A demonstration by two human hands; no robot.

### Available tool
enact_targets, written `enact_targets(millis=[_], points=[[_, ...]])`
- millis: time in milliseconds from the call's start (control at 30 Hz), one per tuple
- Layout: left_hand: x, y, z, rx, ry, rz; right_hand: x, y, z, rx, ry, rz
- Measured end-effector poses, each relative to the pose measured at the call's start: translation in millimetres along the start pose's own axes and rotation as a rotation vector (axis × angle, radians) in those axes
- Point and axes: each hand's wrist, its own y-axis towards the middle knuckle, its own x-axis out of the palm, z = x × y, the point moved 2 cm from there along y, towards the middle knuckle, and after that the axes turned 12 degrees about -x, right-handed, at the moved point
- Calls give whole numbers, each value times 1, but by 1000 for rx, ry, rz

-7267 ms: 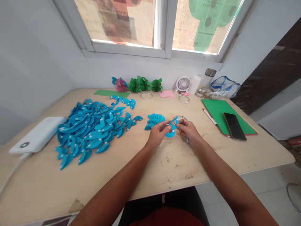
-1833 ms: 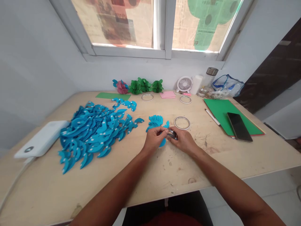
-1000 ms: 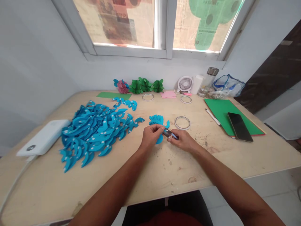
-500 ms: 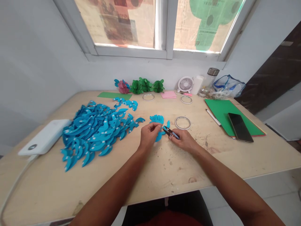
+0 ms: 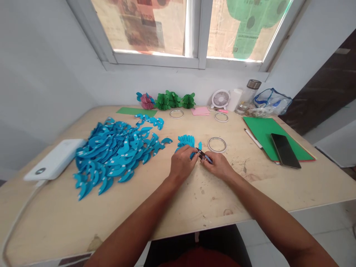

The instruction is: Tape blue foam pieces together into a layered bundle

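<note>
My left hand (image 5: pixel 182 163) is closed, pinching a blue paper crescent piece (image 5: pixel 193 154) at the table's middle. My right hand (image 5: pixel 218 166) is closed on small snips with a blue handle (image 5: pixel 204 155), whose tips point at that piece. Just behind my hands lies a small fanned stack of blue pieces (image 5: pixel 185 141). A tape ring (image 5: pixel 216 144) lies to the right of the stack. A big heap of blue crescents with white tape squares (image 5: pixel 116 150) covers the table's left half.
A white power bank (image 5: pixel 54 163) with a cable lies at far left. Green folder (image 5: pixel 271 139) with a black phone (image 5: pixel 285 145) and a pen at right. At the back: paper flowers (image 5: pixel 167 100), two tape rings, pink notes, a small fan (image 5: pixel 220 99), a jar, a clear pouch.
The tape ring that my hands held 7.3 s ago now lies on the table. My left hand has lowered the blue piece towards the table, and the snips stay close beside it.
</note>
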Motion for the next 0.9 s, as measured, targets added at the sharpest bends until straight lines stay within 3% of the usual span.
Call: enact_targets(millis=[567, 900], points=[[0, -2, 8, 144, 196, 51, 7, -1, -3, 30, -215, -46], [-1, -3, 8, 127, 194, 62, 8, -2, -7, 57, -254, -66]])
